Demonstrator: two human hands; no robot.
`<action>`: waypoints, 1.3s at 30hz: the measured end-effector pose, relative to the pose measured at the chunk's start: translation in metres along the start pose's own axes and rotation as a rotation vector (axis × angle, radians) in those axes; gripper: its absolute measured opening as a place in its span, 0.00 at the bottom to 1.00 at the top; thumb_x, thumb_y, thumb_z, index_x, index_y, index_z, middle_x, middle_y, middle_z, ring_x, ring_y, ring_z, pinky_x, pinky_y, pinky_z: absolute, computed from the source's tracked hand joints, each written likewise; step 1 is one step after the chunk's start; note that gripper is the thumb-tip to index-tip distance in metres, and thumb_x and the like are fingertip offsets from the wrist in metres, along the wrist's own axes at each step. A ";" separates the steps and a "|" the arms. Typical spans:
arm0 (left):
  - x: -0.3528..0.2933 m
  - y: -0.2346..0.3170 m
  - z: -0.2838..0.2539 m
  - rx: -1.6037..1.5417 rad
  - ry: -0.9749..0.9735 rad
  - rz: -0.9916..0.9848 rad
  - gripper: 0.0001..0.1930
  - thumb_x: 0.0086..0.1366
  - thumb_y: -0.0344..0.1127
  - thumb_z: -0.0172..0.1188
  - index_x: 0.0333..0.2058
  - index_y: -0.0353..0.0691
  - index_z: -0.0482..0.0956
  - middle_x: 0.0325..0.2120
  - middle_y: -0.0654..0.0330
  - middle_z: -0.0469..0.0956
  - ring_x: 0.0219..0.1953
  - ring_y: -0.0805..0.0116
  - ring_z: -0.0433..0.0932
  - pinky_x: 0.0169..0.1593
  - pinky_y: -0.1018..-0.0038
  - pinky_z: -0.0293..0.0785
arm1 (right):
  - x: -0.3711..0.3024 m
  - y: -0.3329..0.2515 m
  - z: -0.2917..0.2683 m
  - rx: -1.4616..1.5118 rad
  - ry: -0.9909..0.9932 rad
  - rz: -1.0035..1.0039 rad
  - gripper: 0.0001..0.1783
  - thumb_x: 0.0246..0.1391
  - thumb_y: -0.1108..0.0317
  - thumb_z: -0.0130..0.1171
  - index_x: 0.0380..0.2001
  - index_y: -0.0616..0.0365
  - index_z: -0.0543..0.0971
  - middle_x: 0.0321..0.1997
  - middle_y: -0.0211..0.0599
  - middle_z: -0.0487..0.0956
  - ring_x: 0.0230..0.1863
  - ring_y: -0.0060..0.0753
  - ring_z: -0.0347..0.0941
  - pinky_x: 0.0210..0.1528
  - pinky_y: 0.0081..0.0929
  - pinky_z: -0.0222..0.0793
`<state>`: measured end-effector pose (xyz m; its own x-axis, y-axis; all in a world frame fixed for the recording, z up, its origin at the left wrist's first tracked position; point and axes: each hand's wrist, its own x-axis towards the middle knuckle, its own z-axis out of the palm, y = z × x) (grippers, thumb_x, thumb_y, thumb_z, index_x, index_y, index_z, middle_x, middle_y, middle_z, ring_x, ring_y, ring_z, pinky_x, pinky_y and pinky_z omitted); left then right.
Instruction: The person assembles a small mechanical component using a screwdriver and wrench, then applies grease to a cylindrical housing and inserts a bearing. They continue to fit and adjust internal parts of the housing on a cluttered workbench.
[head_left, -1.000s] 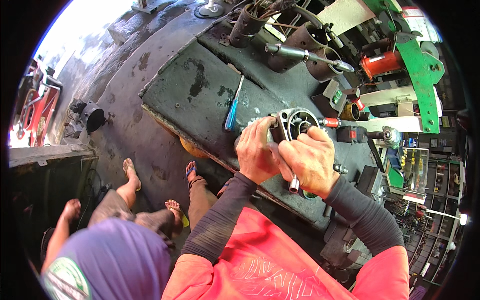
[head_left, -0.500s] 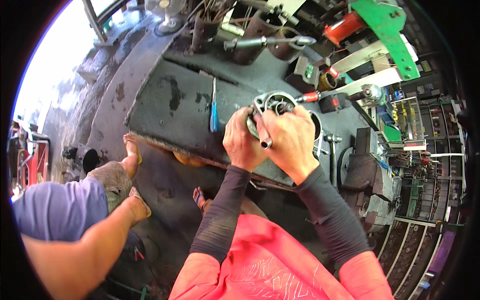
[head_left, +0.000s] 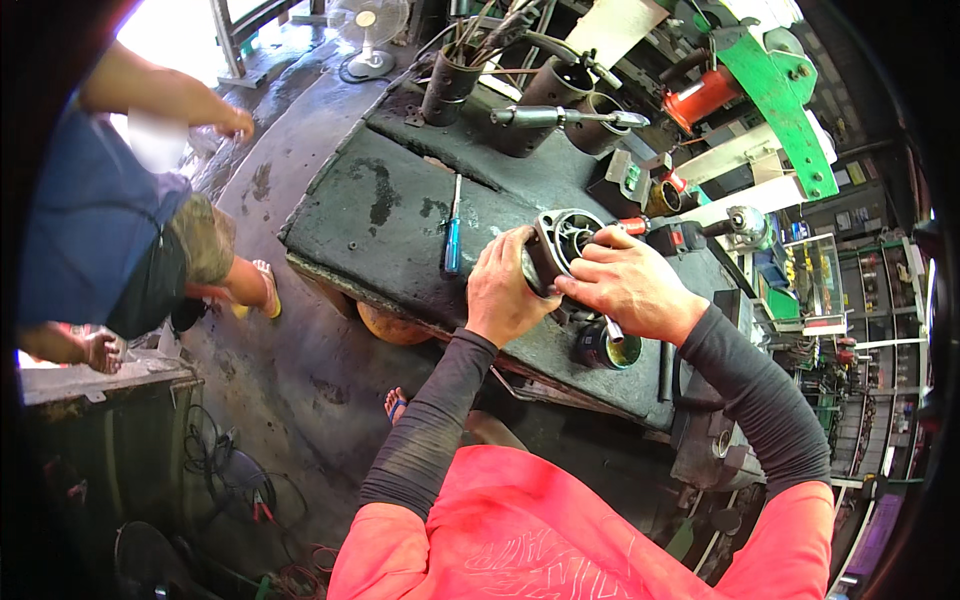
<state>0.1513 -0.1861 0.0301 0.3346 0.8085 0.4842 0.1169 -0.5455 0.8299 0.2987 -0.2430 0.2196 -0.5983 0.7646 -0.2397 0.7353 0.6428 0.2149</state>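
Observation:
Above the dark workbench I hold a round cast-metal housing (head_left: 544, 262) with a flange and ribs inside its open mouth. My left hand (head_left: 507, 285) is closed round its near left side. My right hand (head_left: 640, 290) is curled at the right, its fingers against the housing's rim. From under that palm pokes the bright end of a tubular metal tool (head_left: 613, 328); the rest of it is hidden by the hand. An open tin (head_left: 608, 347) with yellowish contents stands on the bench just below my right hand. A blue-handled screwdriver (head_left: 453, 245) lies left of the housing.
Metal cylinders (head_left: 450, 90) holding rods stand at the bench's back, with a long silver tool (head_left: 560, 117) across them. A red-and-black power tool (head_left: 690, 236) lies right. A green-and-red press frame (head_left: 775, 100) rises behind. Another person (head_left: 110, 220) is at the left, near a fan (head_left: 370, 45).
My hands have turned the housing, and my right hand has shifted right with the tubular tool, uncovering the housing's mouth. The view has shifted; the other person now stands farther back.

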 end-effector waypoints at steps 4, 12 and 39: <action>0.001 -0.001 -0.001 -0.021 -0.002 0.016 0.45 0.41 0.38 0.82 0.60 0.37 0.72 0.54 0.49 0.79 0.58 0.45 0.79 0.63 0.56 0.76 | 0.002 0.010 -0.002 -0.165 0.045 -0.174 0.15 0.57 0.61 0.61 0.48 0.43 0.86 0.40 0.18 0.78 0.55 0.24 0.77 0.73 0.35 0.63; 0.013 -0.003 -0.016 -0.006 -0.196 0.057 0.43 0.42 0.39 0.78 0.60 0.32 0.73 0.57 0.47 0.78 0.61 0.47 0.77 0.65 0.57 0.73 | 0.033 0.027 -0.018 -0.386 0.106 -0.583 0.10 0.51 0.58 0.63 0.38 0.45 0.83 0.40 0.22 0.81 0.52 0.24 0.79 0.70 0.30 0.66; 0.004 0.002 0.009 -0.008 0.134 -0.004 0.37 0.49 0.45 0.71 0.59 0.38 0.80 0.57 0.47 0.82 0.58 0.45 0.81 0.65 0.53 0.70 | 0.039 -0.015 0.017 0.159 0.210 0.179 0.11 0.43 0.64 0.69 0.29 0.46 0.77 0.24 0.25 0.78 0.32 0.31 0.76 0.45 0.30 0.66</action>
<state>0.1610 -0.1861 0.0312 0.2060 0.8333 0.5129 0.1101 -0.5406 0.8341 0.2698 -0.2241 0.1908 -0.4956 0.8685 -0.0072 0.8654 0.4945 0.0815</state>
